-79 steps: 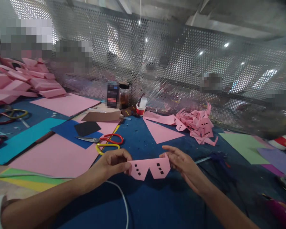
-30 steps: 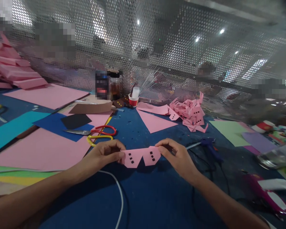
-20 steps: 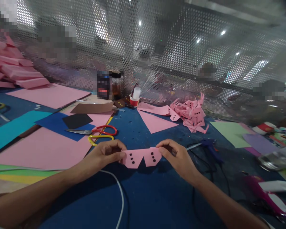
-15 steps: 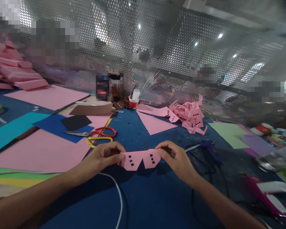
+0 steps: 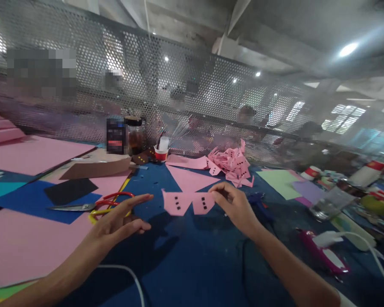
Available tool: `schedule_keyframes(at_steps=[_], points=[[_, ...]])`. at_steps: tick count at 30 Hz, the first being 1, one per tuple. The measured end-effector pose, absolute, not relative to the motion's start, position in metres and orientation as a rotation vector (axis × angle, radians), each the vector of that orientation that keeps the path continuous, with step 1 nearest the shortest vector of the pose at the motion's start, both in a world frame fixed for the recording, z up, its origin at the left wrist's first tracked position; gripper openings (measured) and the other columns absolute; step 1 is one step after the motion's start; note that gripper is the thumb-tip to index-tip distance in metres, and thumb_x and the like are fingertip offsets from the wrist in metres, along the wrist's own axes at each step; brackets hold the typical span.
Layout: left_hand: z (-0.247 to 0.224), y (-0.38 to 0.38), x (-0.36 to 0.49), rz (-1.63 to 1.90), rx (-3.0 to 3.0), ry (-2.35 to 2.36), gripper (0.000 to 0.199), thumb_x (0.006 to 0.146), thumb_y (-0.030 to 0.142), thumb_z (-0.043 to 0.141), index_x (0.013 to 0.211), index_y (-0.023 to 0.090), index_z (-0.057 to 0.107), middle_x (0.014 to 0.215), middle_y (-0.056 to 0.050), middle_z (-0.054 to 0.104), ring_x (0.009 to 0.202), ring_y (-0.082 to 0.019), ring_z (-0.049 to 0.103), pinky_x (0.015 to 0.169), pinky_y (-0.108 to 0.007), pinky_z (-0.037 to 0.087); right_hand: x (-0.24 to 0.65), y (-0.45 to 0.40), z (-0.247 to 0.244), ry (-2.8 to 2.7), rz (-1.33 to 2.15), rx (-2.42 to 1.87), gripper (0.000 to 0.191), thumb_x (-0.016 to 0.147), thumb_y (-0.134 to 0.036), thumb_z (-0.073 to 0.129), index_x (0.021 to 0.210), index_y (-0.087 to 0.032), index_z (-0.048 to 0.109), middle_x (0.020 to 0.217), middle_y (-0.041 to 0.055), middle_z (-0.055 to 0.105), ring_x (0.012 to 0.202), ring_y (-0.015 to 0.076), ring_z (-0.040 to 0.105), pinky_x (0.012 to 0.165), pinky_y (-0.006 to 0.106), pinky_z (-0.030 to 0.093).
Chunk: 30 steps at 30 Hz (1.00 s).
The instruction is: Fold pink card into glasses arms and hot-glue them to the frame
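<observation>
My right hand [image 5: 235, 207] pinches the right end of a pink paper cutout [image 5: 186, 200], held up over the blue table. The cutout has two lobes with a V-shaped notch between them, and small black squares run down each lobe. To its left, my left hand [image 5: 124, 221] has thumb and fingers spread, apart from the paper and holding nothing. Partly behind that hand lie scissors [image 5: 80, 207] with red and yellow handles.
A pile of similar pink cutouts [image 5: 230, 164] lies beyond a pink paper triangle [image 5: 192, 179]. Coloured sheets [image 5: 25, 238] cover the left side. A blue glue gun [image 5: 259, 202] and a magenta power strip [image 5: 323, 251] are on the right. A perforated metal screen [image 5: 192, 98] stands behind.
My left hand has let go of the cutout's left end and moved left, its fingers opening. The right hand still holds the other end. The camera view has shifted right and up.
</observation>
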<state>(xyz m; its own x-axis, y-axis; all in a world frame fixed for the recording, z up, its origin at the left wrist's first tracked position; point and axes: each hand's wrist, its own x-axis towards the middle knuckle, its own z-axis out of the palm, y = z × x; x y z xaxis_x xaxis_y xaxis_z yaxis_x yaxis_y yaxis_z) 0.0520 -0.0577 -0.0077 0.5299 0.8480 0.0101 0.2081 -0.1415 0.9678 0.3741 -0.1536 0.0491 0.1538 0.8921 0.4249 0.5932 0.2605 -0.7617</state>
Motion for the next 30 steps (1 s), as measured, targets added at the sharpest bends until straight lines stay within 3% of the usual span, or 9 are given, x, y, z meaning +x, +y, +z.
schedule_keyframes(at_steps=[6, 10, 30], points=[[-0.013, -0.060, 0.058, 0.769, 1.595, 0.912, 0.070, 0.090, 0.064, 0.063, 0.149, 0.028, 0.053, 0.099, -0.006, 0.079, 0.103, -0.030, 0.074, 0.096, -0.042, 0.057, 0.434, -0.123, 0.088, -1.449, -0.068, -1.496, 0.028, 0.094, -0.044, 0.061, 0.097, -0.018, 0.072, 0.082, 0.0027, 0.072, 0.071, 0.0173, 0.064, 0.068, 0.028, 0.051], [-0.016, -0.063, 0.062, 0.740, 1.636, 0.905, 0.062, 0.089, 0.065, 0.061, 0.140, 0.029, 0.061, 0.089, -0.004, 0.078, 0.098, -0.027, 0.075, 0.092, -0.038, 0.058, 0.473, -0.092, 0.102, -1.393, -0.322, -1.559, 0.029, 0.094, -0.042, 0.056, 0.096, -0.018, 0.071, 0.087, 0.0062, 0.075, 0.076, 0.0196, 0.067, 0.076, 0.032, 0.052], [-0.024, -0.049, 0.057, 0.700, 1.692, 0.979, 0.059, 0.088, 0.071, 0.058, 0.128, 0.030, 0.069, 0.088, -0.004, 0.078, 0.096, -0.028, 0.074, 0.095, -0.039, 0.058, 0.528, -0.006, 0.070, -1.291, -0.609, -2.087, 0.020, 0.096, -0.022, 0.053, 0.096, -0.020, 0.073, 0.105, 0.0122, 0.076, 0.100, 0.0262, 0.066, 0.090, 0.037, 0.045]])
